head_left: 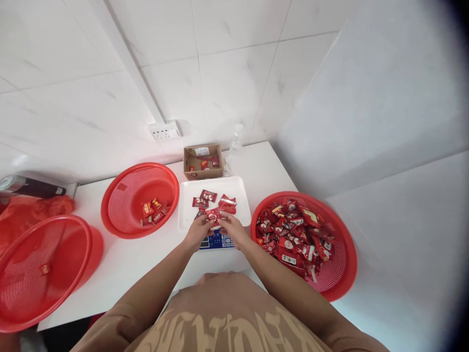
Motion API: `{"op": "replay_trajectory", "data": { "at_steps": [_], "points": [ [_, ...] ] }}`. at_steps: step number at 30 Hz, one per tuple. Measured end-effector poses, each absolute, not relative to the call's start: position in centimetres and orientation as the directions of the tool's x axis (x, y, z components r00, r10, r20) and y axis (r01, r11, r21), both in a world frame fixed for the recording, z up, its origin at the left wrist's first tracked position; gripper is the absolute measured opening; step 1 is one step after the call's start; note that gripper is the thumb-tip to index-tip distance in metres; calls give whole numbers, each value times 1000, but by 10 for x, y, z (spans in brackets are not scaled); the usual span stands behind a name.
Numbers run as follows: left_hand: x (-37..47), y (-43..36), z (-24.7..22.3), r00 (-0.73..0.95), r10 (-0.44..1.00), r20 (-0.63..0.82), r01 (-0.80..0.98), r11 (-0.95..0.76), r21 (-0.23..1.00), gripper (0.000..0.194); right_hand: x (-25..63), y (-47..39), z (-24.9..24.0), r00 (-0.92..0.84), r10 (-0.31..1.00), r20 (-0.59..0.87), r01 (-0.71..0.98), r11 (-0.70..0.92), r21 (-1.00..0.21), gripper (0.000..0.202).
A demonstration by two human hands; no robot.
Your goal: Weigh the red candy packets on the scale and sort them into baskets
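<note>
both hands' fingers (209, 226) pinch a red packet (213, 215) over the white tray (242, 188).

A: What lies beyond the fingers?
B: A cardboard box (203, 162), a clear bottle (236, 139) and a wall socket (164, 130).

A: And to the sides?
B: Left, a red basket (124, 195) with few sweets; right, a full red basket (340, 254).

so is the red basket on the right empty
No, the red basket on the right is heaped with red candy packets, far more than the middle basket holds.
</note>
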State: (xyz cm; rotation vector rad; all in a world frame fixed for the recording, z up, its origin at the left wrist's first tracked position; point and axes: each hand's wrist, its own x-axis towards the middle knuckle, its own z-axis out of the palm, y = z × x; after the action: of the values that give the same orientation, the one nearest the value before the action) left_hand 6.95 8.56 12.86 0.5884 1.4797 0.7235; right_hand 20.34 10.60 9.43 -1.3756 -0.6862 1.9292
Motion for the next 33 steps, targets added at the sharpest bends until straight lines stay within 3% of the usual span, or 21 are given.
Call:
{"op": "replay_trajectory", "data": {
  "at_steps": [5, 11, 16, 19, 22, 25, 33],
  "points": [
    [51, 87, 133, 28, 732, -681, 33, 680, 733, 35, 192, 109, 100, -229, 805, -548, -172, -587, -791, 24],
    [29, 79, 130, 18, 782, -623, 168, 612, 773, 33, 172, 112, 101, -53, 850, -524, -183, -524, -832, 24],
    [1, 60, 114, 90, 805, -586, 257, 550, 795, 22, 178, 116, 101, 95, 890, -446, -98, -438, -894, 22],
    [-11, 48, 109, 114, 812, -572, 283, 526, 802, 23, 194, 118, 102, 244, 944, -223, 178, -270, -946, 30],
    [-16, 42, 109, 133, 815, -564, 289, 512, 809, 27, 207, 122, 99, 268, 961, -71, 519, -206, -830, 40],
    [-13, 40, 111, 145, 815, -561, 288, 508, 812, 31, 212, 130, 94, 254, 947, -197, 576, -311, -756, 46],
    [7, 39, 124, 161, 806, -570, 265, 521, 811, 35, 210, 135, 93, 226, 909, -351, 420, -416, -806, 44]
  ]
}}
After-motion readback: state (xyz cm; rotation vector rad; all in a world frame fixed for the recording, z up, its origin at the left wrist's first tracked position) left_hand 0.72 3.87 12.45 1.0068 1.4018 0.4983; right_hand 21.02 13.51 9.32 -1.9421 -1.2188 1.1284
